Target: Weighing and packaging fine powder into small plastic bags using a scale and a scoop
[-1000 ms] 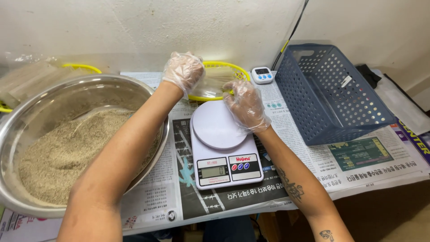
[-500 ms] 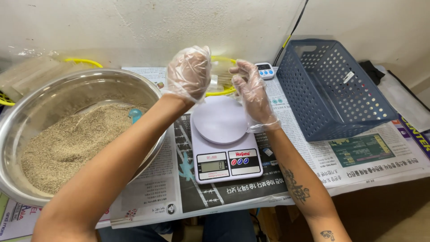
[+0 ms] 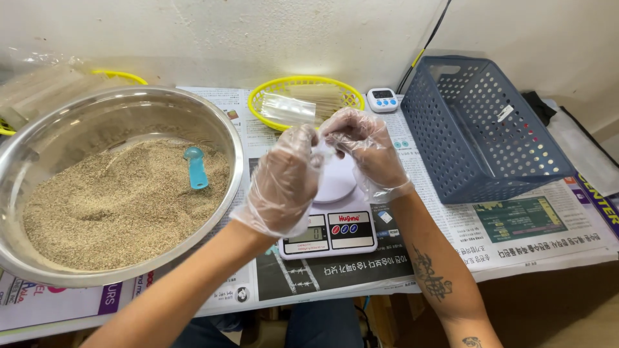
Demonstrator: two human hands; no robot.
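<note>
The table (image 3: 541,248) is covered with newspaper. On its left side sits a big steel bowl (image 3: 39,161) with lots of small brown grain (image 3: 109,206) in it. A little blue scoop (image 3: 195,169) lies on top of the grain. On the right stands a dark blue basket (image 3: 483,129) with holes in its sides. At the back is a yellow basket (image 3: 261,102) with clear little bags (image 3: 288,108) lying in it, and a small white timer (image 3: 383,99) sits just beside it. In the middle is a white kitchen scale (image 3: 335,229).

Both hands wear thin clear gloves. They are up above the round plate of the scale, close together and touching. The left hand (image 3: 284,183) is curled, with its back toward the camera. The right hand (image 3: 361,145) faces it, fingers bent in. They seem to pinch a small clear bag (image 3: 325,149) between the fingertips. It is hard to see against the gloves, so I cannot tell if it is open yet.

To do this well, I think the fingers should rub the top edges of the bag apart softly, so the thin plastic does not rip. It helps to keep the bag over the scale and near the bowl, with its mouth facing up.

Both forearms reach in from below and meet in the middle.
</note>
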